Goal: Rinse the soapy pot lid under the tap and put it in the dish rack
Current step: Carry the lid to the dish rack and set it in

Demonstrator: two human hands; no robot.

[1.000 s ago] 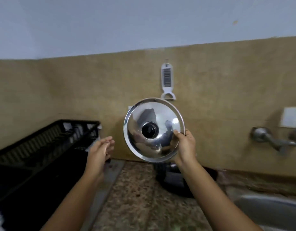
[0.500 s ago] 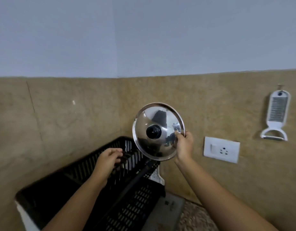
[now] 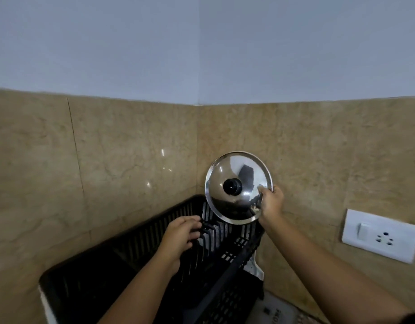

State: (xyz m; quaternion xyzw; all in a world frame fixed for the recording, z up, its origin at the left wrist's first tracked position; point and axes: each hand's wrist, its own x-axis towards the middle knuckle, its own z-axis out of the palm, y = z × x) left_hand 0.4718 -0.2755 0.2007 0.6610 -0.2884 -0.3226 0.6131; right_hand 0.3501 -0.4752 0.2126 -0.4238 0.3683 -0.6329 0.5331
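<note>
Presently, item by item, from the fingers outward.

Right-hand fingers [image 3: 260, 190]: pinched on the lower right rim of the pot lid [image 3: 245, 181], thumb across the shiny top face. The edge grip probably keeps the lid upright, ready to slot in on its rim.

Right hand [image 3: 272, 202]: raised before the tiled wall corner, arm stretched from lower right.

Pot lid: steel, domed, black knob [image 3: 232, 187] facing the camera. Held in the air, nearly vertical, above the far end of the dish rack [image 3: 155, 232]; its lowest edge overlaps the rack's far wall in view, though whether it touches cannot be told. No suds visible, so rinsing is judged done.

Left-hand fingers [image 3: 193, 224]: curled on the upright dividers [image 3: 209, 237] inside the rack; whether they grip a divider or merely rest there is unclear in this blurred view. Likely purpose: steadying the rack or marking a slot.

Left hand [image 3: 180, 237]: low, over the rack's middle, well apart from the lid.

Dish rack: black plastic, slotted, set into the corner; contents hidden in shadow.

Wall switch and socket [image 3: 382, 235]: white plate, right of the rack, not involved.

Stage: placement, lid not yet seated. Next move calls for lowering the rim between two dividers.
</note>
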